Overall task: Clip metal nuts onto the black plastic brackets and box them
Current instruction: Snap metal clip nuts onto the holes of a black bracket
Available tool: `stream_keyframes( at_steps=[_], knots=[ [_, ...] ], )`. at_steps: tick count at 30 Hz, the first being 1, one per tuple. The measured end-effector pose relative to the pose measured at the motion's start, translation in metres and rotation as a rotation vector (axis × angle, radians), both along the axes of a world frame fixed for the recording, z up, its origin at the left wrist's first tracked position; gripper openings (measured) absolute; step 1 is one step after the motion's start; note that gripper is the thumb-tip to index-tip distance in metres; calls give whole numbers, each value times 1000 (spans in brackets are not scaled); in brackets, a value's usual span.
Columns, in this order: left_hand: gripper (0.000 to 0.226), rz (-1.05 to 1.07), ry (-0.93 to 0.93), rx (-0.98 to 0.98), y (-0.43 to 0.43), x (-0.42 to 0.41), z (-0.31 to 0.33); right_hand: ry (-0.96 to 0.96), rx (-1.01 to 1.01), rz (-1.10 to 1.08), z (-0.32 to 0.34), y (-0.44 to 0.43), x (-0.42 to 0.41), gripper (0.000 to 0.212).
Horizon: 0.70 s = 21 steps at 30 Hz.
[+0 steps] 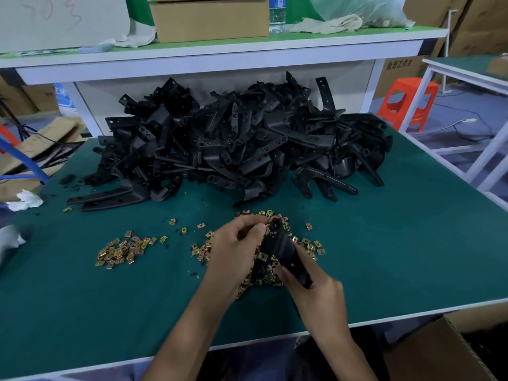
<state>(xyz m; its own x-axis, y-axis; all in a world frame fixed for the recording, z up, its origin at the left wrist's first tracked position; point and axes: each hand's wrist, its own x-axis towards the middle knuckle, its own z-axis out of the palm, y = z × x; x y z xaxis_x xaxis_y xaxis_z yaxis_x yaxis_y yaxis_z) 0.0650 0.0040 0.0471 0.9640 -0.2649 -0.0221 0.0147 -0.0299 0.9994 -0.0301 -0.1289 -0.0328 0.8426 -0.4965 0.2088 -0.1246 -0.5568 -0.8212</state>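
Bracket (283, 251), black plastic, was held over the near-centre of the table (384, 257), tilted, upper end pointing away from the person, just above a heap of nuts (310, 244). Right hand (316, 292): forearm ran up from lower right, fingers wrapped round the bracket's lower end in a firm grasp. Left hand (236, 243): forearm ran up from lower left, back of hand up, fingers curled, thumb and fingertips closed on the bracket's upper tip. Whether a nut sat between them could not be told.

Bracket looked matte, elongated and slightly curved, with small holes on its face and a rounded tip. Nuts were small, squarish, flat folded metal with a brass-gold sheen, strewn loosely under and around both hands. A smaller cluster of nuts (121, 250) lay to the left, apart from the heap.

Pile of brackets (242, 138) filled the far half of the table, tangled, same matte black, arms sticking out at all angles. Table top was a dark green mat with a white edge. Open cardboard box (439, 353) sat below the near right edge, contents not visible. Crumpled white rag (27, 200) lay at the left edge. Shelf (220, 48) behind carried a brown carton (211, 20) and a clear water bottle (277, 13). Orange plastic stool (406, 103) stood on the floor, far right.
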Motion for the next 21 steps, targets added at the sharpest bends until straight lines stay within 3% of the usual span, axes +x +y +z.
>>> stream_keyframes(
  at_steps=[7, 14, 18, 21],
  knots=[
    [18, 1, -64, 108, 7, 5, -8, 152, -39, 13, 6, 2, 6, 55],
    [15, -41, -26, 138, 15, 11, -8, 168, -152, -20, 10, 12, 7, 59],
    [10, -46, -86, 181, 12, 5, -3, 197, -99, -16, 22, 11, -4, 57],
    [5, -62, -156, 245, -4, -4, -3, 185, 79, -24, 30, 5, -31, 61]
  ],
)
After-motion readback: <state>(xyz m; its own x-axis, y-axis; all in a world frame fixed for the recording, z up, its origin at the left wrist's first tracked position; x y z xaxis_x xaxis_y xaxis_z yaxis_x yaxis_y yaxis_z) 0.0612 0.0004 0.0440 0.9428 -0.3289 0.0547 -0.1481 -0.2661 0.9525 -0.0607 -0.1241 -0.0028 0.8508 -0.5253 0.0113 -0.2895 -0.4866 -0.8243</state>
